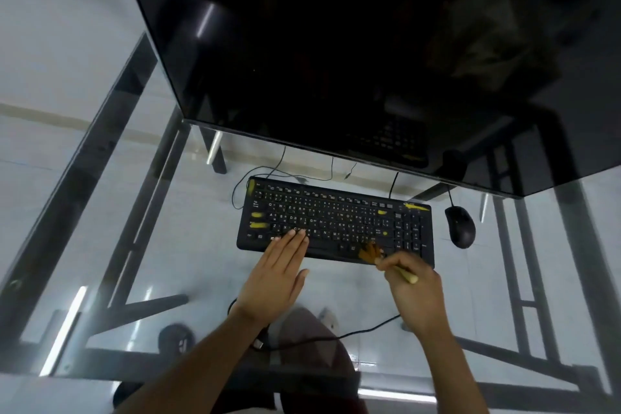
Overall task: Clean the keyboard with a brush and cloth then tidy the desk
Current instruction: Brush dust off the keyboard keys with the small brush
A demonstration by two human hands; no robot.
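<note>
Two hands: both over the near edge of the keyboard (336,223), which lies on the glass table (168,245) below a dark monitor (336,44).
Left hand (274,274): fingers straight and flat, tips resting on the keyboard's near-left keys.
Right hand (411,286): fingers curled, pinching the brush (386,260); its orange bristles touch the near-right keys.
Mouse (460,226): just right of the keyboard.
</note>
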